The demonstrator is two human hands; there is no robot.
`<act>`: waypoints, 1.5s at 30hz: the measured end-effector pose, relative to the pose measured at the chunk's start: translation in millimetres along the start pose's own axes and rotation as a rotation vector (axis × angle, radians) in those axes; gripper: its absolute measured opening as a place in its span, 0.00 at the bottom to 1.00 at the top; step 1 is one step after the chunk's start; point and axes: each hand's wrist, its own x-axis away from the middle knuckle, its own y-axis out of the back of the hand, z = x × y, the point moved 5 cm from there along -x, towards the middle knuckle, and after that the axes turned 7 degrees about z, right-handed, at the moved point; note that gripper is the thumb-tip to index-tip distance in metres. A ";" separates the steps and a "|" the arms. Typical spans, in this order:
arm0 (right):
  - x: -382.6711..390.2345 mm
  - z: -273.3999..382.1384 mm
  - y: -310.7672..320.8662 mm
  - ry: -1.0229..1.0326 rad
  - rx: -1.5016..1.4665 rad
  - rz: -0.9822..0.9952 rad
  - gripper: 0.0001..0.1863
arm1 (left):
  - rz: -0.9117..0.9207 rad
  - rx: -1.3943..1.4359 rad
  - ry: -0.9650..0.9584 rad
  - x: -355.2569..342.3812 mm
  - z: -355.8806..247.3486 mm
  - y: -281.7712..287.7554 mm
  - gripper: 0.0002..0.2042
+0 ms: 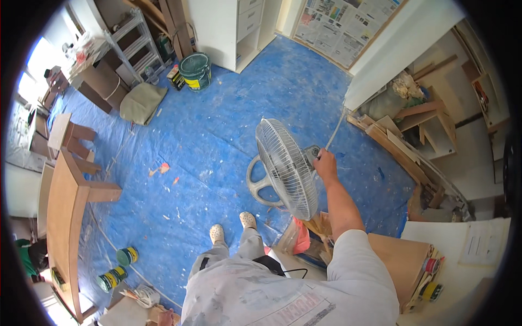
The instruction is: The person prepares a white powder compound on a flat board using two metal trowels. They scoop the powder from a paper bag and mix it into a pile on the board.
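A fan point(284, 165) with a wire cage stands in front of me, a little right of the middle, its cage turned toward the left. Below the cage its grey base point(253, 185), with wide openings in it, rests on the blue sheet. My right arm reaches forward, and my right hand point(326, 165) is closed at the back of the fan, by the motor housing. What exactly the fingers grip there is partly hidden. A pale cord or rod point(337, 130) runs from near that hand toward the wall corner. My left hand does not show.
Paint-spotted blue sheeting point(206, 141) covers the floor. Along the left stands a long wooden bench point(62, 217), with paint cans point(127, 256) near it. A green bucket point(195, 70) is by the white cabinet point(215, 32). Timber scraps point(399, 146) line the right; a cardboard box point(394, 261) is close by.
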 end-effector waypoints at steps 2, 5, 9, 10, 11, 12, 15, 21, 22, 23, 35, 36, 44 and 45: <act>1.0 9.3 10.9 0.010 0.008 0.056 0.10 | 0.044 0.114 0.164 24.6 -9.6 -22.3 0.18; 10.3 -1.1 16.0 -0.031 -0.023 -0.012 0.11 | -0.052 0.356 0.231 19.4 -42.6 -29.4 0.20; 9.5 -6.2 30.2 -0.060 -0.030 -0.019 0.12 | -0.169 0.755 0.509 -0.2 -49.1 -26.2 0.21; 8.0 -14.1 32.5 -0.069 -0.024 -0.020 0.13 | -0.174 0.761 0.501 -6.1 -50.3 -25.0 0.21; 6.9 -22.3 34.4 -0.080 -0.018 -0.021 0.13 | -0.179 0.766 0.493 -11.2 -51.1 -22.9 0.21; 5.1 -30.0 35.4 -0.086 -0.029 -0.011 0.13 | -0.185 0.770 0.484 -14.1 -52.2 -21.7 0.20; -4.3 -57.4 42.5 -0.089 -0.055 0.016 0.15 | -0.183 0.774 0.506 -24.1 -66.4 -22.0 0.19; -9.4 -59.4 58.2 0.032 -0.065 0.068 0.19 | -0.191 0.841 0.504 -20.8 -84.5 -33.3 0.18; -12.5 -65.5 63.5 0.045 -0.057 0.060 0.20 | -0.175 0.844 0.510 -22.0 -88.2 -36.2 0.18; -16.1 -71.7 69.7 0.059 -0.049 0.052 0.21 | -0.158 0.849 0.516 -24.7 -92.1 -39.2 0.18; -53.3 -2.5 91.2 0.221 -0.578 0.028 0.15 | -0.206 0.789 0.557 17.9 -93.9 -70.2 0.22; -37.1 33.4 92.6 0.179 -0.720 0.072 0.14 | -0.163 0.739 0.527 30.9 -80.7 -74.9 0.23; 92.8 246.3 111.1 0.515 -0.823 0.019 0.12 | -0.280 0.971 0.628 55.9 -68.9 -117.5 0.23; 117.1 277.3 97.4 0.560 -0.845 0.064 0.11 | -0.304 1.007 0.623 63.0 -58.8 -132.5 0.23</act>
